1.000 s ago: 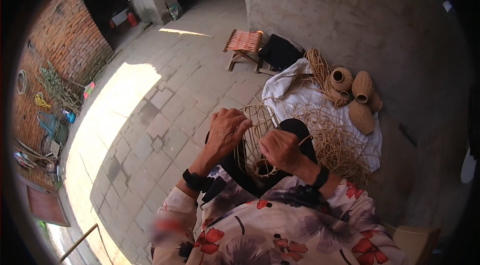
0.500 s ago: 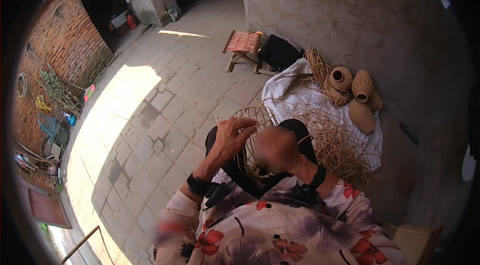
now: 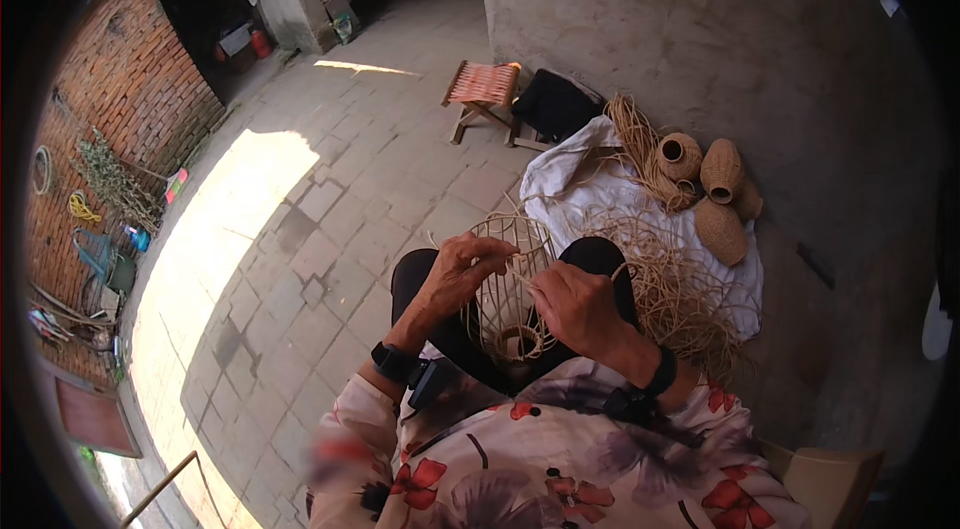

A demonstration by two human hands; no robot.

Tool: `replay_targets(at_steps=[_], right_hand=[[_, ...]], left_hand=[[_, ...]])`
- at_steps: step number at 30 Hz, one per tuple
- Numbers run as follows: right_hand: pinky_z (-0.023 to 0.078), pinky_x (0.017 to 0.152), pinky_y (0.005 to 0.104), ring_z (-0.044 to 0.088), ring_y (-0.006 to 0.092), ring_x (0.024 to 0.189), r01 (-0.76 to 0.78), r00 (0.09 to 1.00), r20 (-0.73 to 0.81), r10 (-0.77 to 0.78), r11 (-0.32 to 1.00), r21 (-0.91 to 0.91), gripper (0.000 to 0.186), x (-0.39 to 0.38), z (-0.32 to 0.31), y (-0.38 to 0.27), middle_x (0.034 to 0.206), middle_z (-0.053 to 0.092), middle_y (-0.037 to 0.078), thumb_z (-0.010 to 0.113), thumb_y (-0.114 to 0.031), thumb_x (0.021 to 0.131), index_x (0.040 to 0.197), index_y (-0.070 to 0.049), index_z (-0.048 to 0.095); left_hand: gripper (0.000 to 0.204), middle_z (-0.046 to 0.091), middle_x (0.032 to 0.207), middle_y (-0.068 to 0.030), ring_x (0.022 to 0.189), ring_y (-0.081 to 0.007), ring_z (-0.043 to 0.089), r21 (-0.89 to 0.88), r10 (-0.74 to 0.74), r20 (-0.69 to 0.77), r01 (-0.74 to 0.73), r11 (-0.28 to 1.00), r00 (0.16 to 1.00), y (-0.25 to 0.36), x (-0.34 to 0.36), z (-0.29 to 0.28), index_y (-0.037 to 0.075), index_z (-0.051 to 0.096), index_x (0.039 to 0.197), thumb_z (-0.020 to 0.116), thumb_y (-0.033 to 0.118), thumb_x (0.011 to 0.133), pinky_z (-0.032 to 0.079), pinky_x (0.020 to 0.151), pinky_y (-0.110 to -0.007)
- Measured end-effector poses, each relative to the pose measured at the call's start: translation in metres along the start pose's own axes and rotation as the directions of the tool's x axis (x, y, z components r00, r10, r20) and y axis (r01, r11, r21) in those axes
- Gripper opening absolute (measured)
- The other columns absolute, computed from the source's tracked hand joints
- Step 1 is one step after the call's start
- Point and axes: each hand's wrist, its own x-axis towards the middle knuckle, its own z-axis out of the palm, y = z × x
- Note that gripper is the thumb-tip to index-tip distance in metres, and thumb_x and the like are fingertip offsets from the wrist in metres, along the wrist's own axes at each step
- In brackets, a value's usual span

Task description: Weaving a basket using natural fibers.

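Hands since half a second ago, head view: right hand (image 3: 580, 309) has slid slightly toward 4 o'clock, opening a gap to the left hand (image 3: 465, 274), where a pale strand (image 3: 523, 277) now shows.
Basket frame: an open cage of thin rods (image 3: 487, 317) sits on the lap between the knees, a small ring (image 3: 518, 332) at its 6 o'clock end.
Left hand: at the frame's 10 o'clock side, thumb and forefinger bent as if pinching; whether they grip rod or strand, one cannot tell.
Right hand: at 3 o'clock, fingers curled closed around the strand.
Step in hand: apparently working the strand across the upper rods.
Next move: calls, by the look of it, for a steady frame and a taut strand.
Loose strands: a tangled heap (image 3: 665, 274) at 3 o'clock, partly on a white cloth (image 3: 563, 174).
Woven pots: a cluster (image 3: 720, 232) at 2 o'clock, against the wall side.
Stool: a folding seat (image 3: 483, 84) with red-and-white webbing, at 12 o'clock.
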Motion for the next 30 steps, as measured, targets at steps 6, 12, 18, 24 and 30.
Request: replay_targets(at_steps=[6,12,18,24,30], right_hand=[[0.047,0.051,0.0364,0.060,0.0274,0.063,0.066,0.997,-0.040,-0.065,0.997,0.031,0.016,0.018,-0.017,0.006,0.073,0.054,0.010,0.068,-0.007,0.081,0.083,-0.004,0.052],[0.046,0.056,0.0420,0.062,0.0291,0.068,-0.155,0.986,-0.039,0.162,0.977,0.146,0.015,0.040,-0.002,0.039,0.070,0.060,0.008,0.071,-0.012,0.081,0.082,-0.007,0.057],[0.047,0.065,0.0404,0.061,0.0299,0.070,-0.059,0.958,-0.285,0.013,0.986,-0.154,0.014,0.042,-0.007,0.027,0.072,0.059,0.008,0.072,-0.009,0.078,0.079,-0.006,0.058],[0.044,0.078,0.0420,0.060,0.0287,0.087,-0.135,0.986,-0.087,0.146,0.984,0.118,0.021,0.032,-0.005,0.014,0.089,0.060,0.009,0.068,-0.006,0.076,0.095,-0.006,0.060],[0.044,0.080,0.0407,0.059,0.0270,0.085,0.155,0.982,0.107,-0.157,0.988,0.027,0.017,0.031,0.001,0.029,0.085,0.060,0.009,0.065,-0.005,0.077,0.092,-0.005,0.059]], left_hand=[[0.015,0.071,0.083,-0.0038,0.079,-0.0206,0.058,0.198,0.049,0.021,-0.052,0.979,0.999,0.003,-0.006,0.011,0.009,0.074,0.098,0.068,0.012,0.084,0.042,0.081,-0.036],[0.016,0.070,0.088,-0.0045,0.082,-0.0235,0.058,0.198,0.112,0.006,-0.110,0.974,0.994,0.003,-0.010,0.013,0.009,0.074,0.094,0.069,0.021,0.085,0.040,0.084,-0.038],[0.020,0.068,0.085,-0.0082,0.083,-0.0211,0.059,0.221,0.044,-0.062,-0.030,0.975,0.997,0.003,-0.010,0.017,0.003,0.072,0.093,0.070,0.021,0.086,0.045,0.076,-0.035],[0.020,0.067,0.085,-0.0093,0.082,-0.0221,0.059,0.243,0.076,-0.049,-0.062,0.968,0.996,0.001,-0.011,0.019,0.003,0.072,0.094,0.069,0.020,0.086,0.045,0.077,-0.035],[0.018,0.067,0.088,-0.0097,0.084,-0.0241,0.058,0.233,0.056,0.028,-0.061,0.971,0.998,-0.002,-0.010,0.012,0.003,0.071,0.096,0.066,0.016,0.085,0.044,0.079,-0.035]])
